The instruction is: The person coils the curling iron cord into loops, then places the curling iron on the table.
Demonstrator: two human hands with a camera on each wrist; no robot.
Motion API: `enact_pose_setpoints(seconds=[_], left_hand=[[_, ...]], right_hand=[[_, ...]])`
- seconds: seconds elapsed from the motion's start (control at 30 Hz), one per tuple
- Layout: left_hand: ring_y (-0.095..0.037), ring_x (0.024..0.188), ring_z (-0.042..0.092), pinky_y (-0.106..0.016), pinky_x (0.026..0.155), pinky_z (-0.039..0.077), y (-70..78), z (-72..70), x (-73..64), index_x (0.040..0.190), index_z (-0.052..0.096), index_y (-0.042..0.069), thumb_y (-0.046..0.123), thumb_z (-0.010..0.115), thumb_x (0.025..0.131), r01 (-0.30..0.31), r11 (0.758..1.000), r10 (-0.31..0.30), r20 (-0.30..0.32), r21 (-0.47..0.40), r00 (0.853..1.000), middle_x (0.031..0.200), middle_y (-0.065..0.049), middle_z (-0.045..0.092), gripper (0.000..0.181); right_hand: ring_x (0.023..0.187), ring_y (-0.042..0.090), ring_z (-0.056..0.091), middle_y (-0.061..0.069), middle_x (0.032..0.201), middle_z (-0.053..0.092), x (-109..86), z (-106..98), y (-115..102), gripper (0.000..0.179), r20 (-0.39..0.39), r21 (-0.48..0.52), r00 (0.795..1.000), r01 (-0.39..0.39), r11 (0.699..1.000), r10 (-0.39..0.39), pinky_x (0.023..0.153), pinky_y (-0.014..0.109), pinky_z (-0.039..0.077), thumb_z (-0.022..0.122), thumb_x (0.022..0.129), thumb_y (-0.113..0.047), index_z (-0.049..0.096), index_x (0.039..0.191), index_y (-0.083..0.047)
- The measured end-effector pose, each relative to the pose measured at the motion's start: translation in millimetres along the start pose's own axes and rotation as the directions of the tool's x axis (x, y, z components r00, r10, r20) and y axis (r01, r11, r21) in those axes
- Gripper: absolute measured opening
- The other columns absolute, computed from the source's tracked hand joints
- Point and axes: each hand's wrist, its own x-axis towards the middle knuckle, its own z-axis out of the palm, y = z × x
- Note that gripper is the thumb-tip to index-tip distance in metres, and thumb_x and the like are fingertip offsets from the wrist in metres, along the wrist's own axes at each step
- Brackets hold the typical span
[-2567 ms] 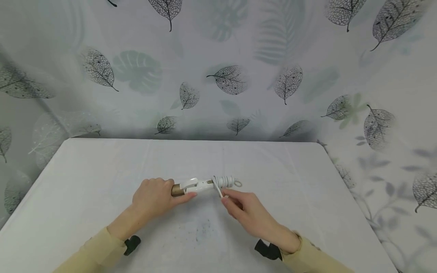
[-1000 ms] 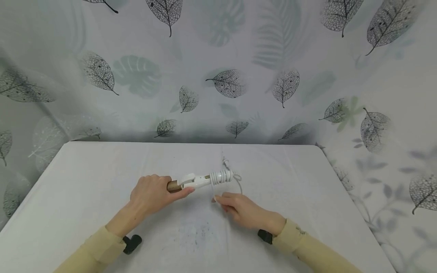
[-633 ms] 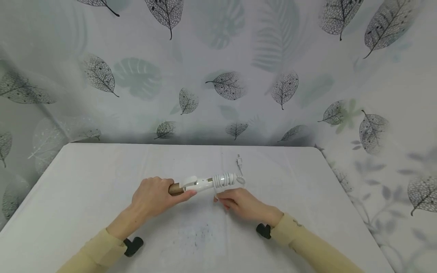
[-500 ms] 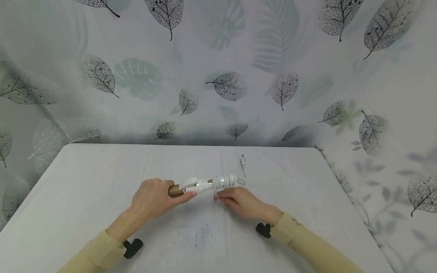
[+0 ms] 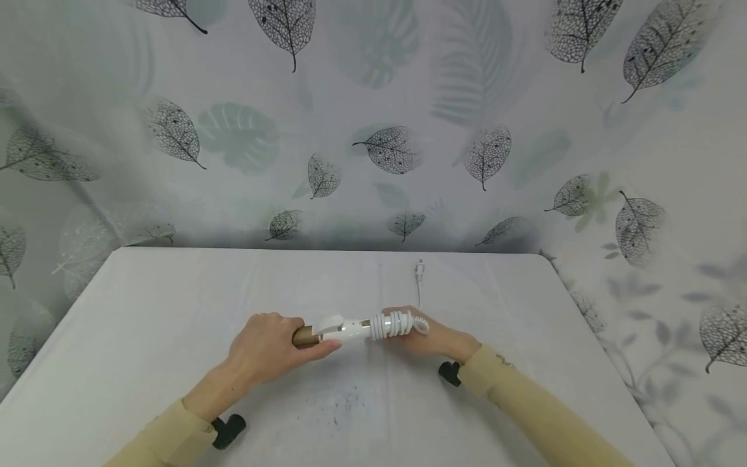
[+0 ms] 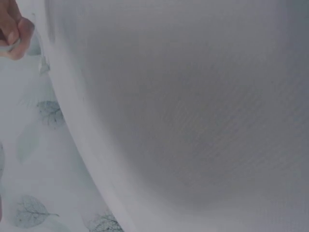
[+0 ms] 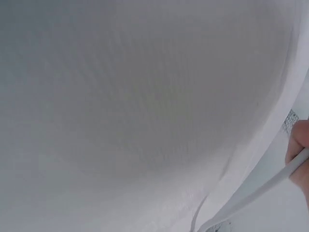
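A curling iron [image 5: 350,330] with a white handle and gold-brown barrel is held level over the table in the head view. My left hand [image 5: 262,347] grips its barrel, thumb stretched along toward the white clamp lever. White cord [image 5: 392,325] is wound in several turns round the handle's right end. Behind that end is my right hand [image 5: 434,334], its fingertips partly hidden by the handle. In the right wrist view, its fingers [image 7: 300,140] pinch a length of cord. The cord's plug [image 5: 419,267] lies farther back.
The white table [image 5: 192,285] bears dark specks near its front middle. Behind and beside it hangs leaf-patterned cloth [image 5: 391,149]. A black wrist mount [image 5: 229,431] sits under the left forearm, another under the right.
My right hand has passed from in front of the handle to behind it with the cord. The plug has come into view and shifted right. My left hand keeps its grip on the barrel.
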Motion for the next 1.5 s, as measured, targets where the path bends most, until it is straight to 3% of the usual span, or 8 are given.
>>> enact_pose_setpoints(seconds=[0.1, 0.23, 0.33, 0.43, 0.53, 0.87, 1.13, 1.5], left_hand=[[0.000, 0.048, 0.021, -0.020, 0.045, 0.023, 1.3, 1.3, -0.9, 0.059, 0.026, 0.025, 0.075, 0.062, 0.082, -0.001, 1.000, 0.001, -0.001, -0.001, 1.000, 0.056, 0.014, 0.017, 0.066], [0.000, 0.047, 0.021, -0.020, 0.046, 0.022, 1.7, 2.2, -1.6, 0.058, 0.026, 0.025, 0.075, 0.062, 0.082, -0.011, 1.000, 0.011, 0.006, -0.002, 1.000, 0.054, 0.014, 0.017, 0.066], [0.000, 0.047, 0.019, -0.020, 0.046, 0.020, 2.3, 3.2, -2.5, 0.058, 0.026, 0.025, 0.077, 0.060, 0.082, -0.031, 1.000, 0.030, 0.019, 0.002, 0.999, 0.054, 0.015, 0.016, 0.066], [0.000, 0.048, 0.018, -0.020, 0.047, 0.018, 3.4, 4.2, -3.2, 0.058, 0.025, 0.025, 0.079, 0.057, 0.082, -0.045, 0.999, 0.044, 0.034, 0.017, 0.998, 0.053, 0.015, 0.015, 0.067], [-0.002, 0.048, 0.018, -0.021, 0.047, 0.017, 4.0, 4.7, -2.9, 0.058, 0.024, 0.025, 0.081, 0.055, 0.082, -0.046, 0.998, 0.044, 0.043, 0.044, 0.998, 0.053, 0.014, 0.015, 0.068], [-0.002, 0.047, 0.020, -0.021, 0.046, 0.019, 3.9, 7.9, -0.1, 0.057, 0.022, 0.025, 0.081, 0.055, 0.081, -0.065, 0.995, 0.062, 0.031, 0.082, 0.998, 0.053, 0.014, 0.015, 0.069], [-0.002, 0.047, 0.021, -0.021, 0.045, 0.020, 4.3, 8.2, 1.1, 0.057, 0.024, 0.025, 0.082, 0.055, 0.081, -0.063, 0.993, 0.059, 0.041, 0.104, 0.997, 0.054, 0.013, 0.017, 0.069], [-0.003, 0.046, 0.026, -0.022, 0.045, 0.023, 3.5, 7.5, 0.9, 0.056, 0.026, 0.024, 0.083, 0.054, 0.080, -0.026, 0.996, 0.018, 0.091, 0.082, 0.996, 0.053, 0.012, 0.021, 0.069]], right_hand=[[0.076, 0.003, 0.054, -0.002, 0.082, 0.064, 4.8, -5.1, 2.7, 0.007, 0.003, 0.052, 0.999, 0.048, 0.998, -0.048, 0.074, 0.022, 0.049, 0.062, 0.096, -0.004, 0.067, 0.092, -0.007], [0.084, 0.005, 0.062, 0.003, 0.096, 0.072, 8.6, -11.6, 3.1, 0.014, 0.010, 0.001, 0.994, 0.109, 0.994, -0.109, 0.080, 0.024, 0.053, 0.068, 0.091, -0.001, 0.072, 0.104, -0.005], [0.076, 0.005, 0.057, 0.000, 0.088, 0.069, 12.2, -13.4, 2.3, 0.006, 0.039, -0.028, 0.997, 0.067, 0.997, -0.066, 0.074, 0.022, 0.050, 0.065, 0.096, -0.009, 0.071, 0.097, -0.007], [0.071, 0.003, 0.052, -0.005, 0.081, 0.065, 16.4, -14.4, 4.6, 0.015, 0.056, -0.038, 0.998, 0.015, 0.999, -0.013, 0.069, 0.022, 0.048, 0.059, 0.102, -0.017, 0.070, 0.093, -0.011], [0.074, 0.004, 0.055, -0.004, 0.085, 0.067, 20.4, -17.9, 8.1, 0.016, 0.051, -0.056, 0.998, 0.028, 0.998, -0.025, 0.071, 0.023, 0.050, 0.059, 0.102, -0.019, 0.071, 0.095, -0.011], [0.078, 0.015, 0.061, 0.012, 0.098, 0.070, 33.0, -38.8, 1.8, 0.015, -0.008, -0.139, 0.992, 0.124, 0.983, -0.126, 0.073, 0.025, 0.052, 0.062, 0.099, -0.013, 0.070, 0.104, -0.001], [0.075, 0.013, 0.061, 0.004, 0.093, 0.068, 34.8, -50.4, -14.6, 0.014, -0.057, -0.175, 0.988, 0.132, 0.976, -0.144, 0.070, 0.025, 0.051, 0.063, 0.098, -0.014, 0.071, 0.103, -0.003], [0.063, 0.003, 0.048, -0.007, 0.077, 0.064, 28.7, -52.6, -34.0, 0.015, -0.164, -0.234, 0.983, 0.047, 0.971, -0.087, 0.061, 0.023, 0.044, 0.067, 0.097, -0.026, 0.068, 0.091, -0.013]])
